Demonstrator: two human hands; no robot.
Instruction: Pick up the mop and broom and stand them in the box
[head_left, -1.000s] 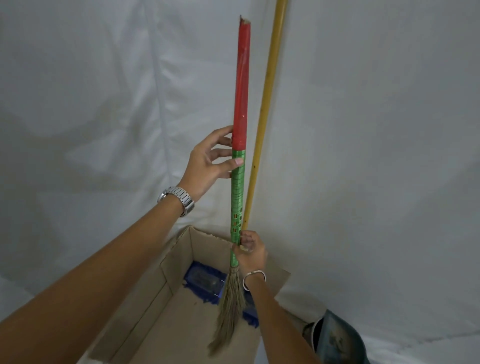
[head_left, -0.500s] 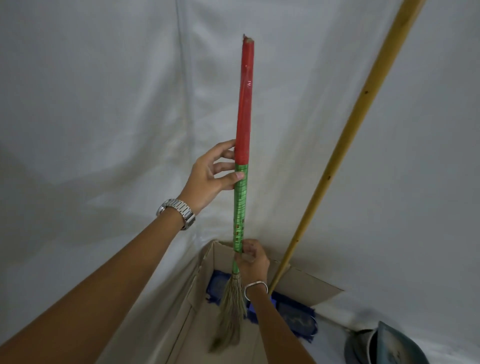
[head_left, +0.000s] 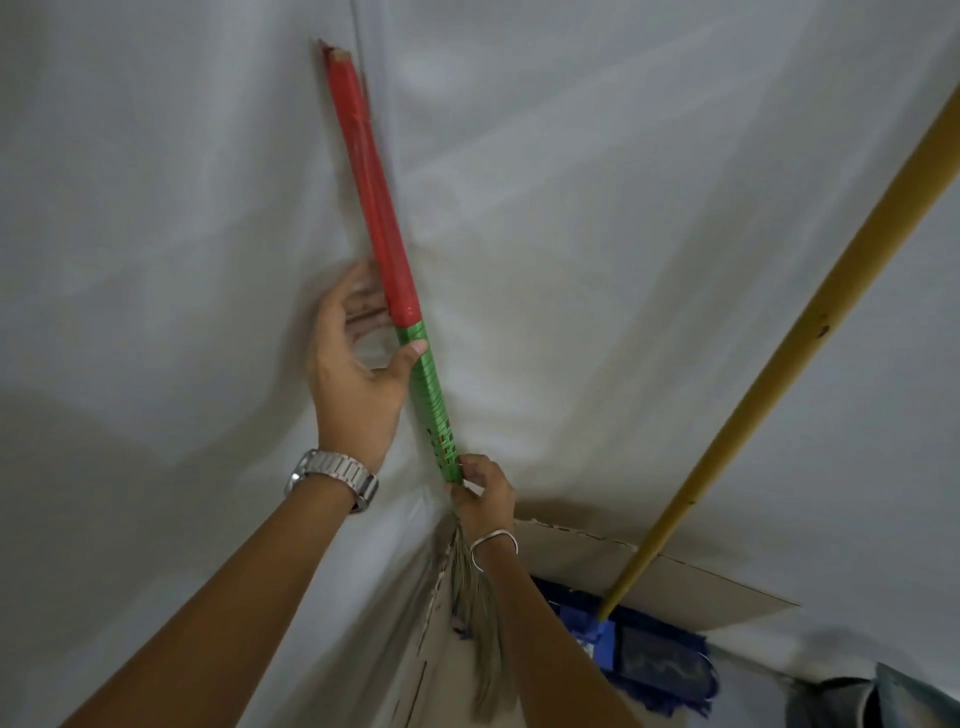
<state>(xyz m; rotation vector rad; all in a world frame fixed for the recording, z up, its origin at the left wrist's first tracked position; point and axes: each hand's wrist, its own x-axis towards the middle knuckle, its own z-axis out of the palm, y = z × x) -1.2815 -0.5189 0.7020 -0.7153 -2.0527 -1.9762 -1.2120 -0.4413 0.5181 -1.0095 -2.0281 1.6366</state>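
We grip the broom with both hands, left hand clasping mid-handle and right hand pinching just above the bristles hanging inside the box, where, beside the mop, an early release could tip it over.

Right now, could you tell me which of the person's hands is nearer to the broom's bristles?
The right hand. It pinches the bottom of the green handle, just above the bristles. The left hand is higher up the broom, at the red-green join.
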